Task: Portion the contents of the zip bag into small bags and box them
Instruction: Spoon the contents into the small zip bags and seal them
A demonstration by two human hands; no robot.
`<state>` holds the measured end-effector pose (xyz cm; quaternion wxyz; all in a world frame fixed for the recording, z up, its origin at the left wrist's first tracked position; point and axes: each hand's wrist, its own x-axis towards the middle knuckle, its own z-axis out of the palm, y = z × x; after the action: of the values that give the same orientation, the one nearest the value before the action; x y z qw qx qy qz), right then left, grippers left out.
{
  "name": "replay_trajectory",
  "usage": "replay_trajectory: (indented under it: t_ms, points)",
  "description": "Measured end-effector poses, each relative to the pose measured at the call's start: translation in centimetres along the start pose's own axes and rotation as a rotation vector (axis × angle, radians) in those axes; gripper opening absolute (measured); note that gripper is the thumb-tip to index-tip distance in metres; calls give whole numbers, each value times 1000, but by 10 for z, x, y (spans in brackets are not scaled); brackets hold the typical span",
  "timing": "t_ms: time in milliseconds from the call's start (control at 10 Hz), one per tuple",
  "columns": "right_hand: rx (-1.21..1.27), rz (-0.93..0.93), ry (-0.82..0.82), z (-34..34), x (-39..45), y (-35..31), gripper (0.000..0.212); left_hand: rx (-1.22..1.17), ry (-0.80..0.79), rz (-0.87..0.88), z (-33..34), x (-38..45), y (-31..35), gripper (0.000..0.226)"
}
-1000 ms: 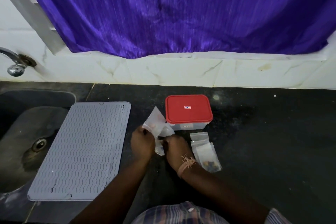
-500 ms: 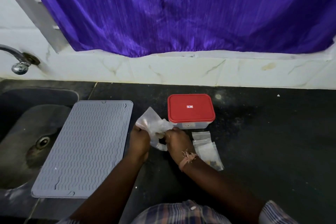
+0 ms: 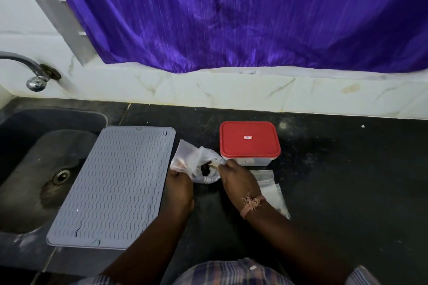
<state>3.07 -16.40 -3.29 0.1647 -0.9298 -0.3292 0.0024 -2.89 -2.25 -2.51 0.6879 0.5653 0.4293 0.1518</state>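
Zip bag (image 3: 196,162), clear and crumpled with dark pieces inside, is held just above the black surface (image 3: 347,180), between a grey ridged mat (image 3: 115,187) and a red-lidded box (image 3: 249,142). Both hands pinch it: left hand (image 3: 179,186) at its left edge, right hand (image 3: 238,180) at its mouth. Small bags (image 3: 271,188) lie beside the right wrist.

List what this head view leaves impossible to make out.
- Red-lidded box: lid shut, contents hidden.
- Zip bag: dark contents too blurred to identify.
- Small bags: partly covered by the right hand and wrist, count unclear.
- Left hand: fingertips hidden behind plastic.
- Tap: cut off by left edge.
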Motion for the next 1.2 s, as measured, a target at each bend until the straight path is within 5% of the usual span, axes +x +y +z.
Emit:
replay_trajectory:
  t_ms: [200, 400, 700, 900, 1000, 1100, 1200]
  points:
    - [59, -18, -26, -3, 16, -4, 19, -178, 13, -222, 4, -15, -10, 41]
    - [196, 175, -10, 13, 10, -1, 20, -225, -41, -300, 12, -4, -1, 40]
    - [822, 838, -51, 35, 3, 5, 13, -167, -35, -382, 19, 7, 0, 13]
    - [1165, 1047, 51, 28, 0, 8, 13, -128, -30, -383, 17, 18, -7, 29]
    - [1238, 1034, 53, 18, -5, 8, 14, -120, -65, -368, 15, 12, 4, 17]
    - [1263, 1038, 73, 11, -10, 9, 17, 54, 47, -241, 8, 16, 2, 10]
    - [1269, 1035, 86, 5, -13, 9, 14, 103, 195, -130, 0, 20, 8, 28]
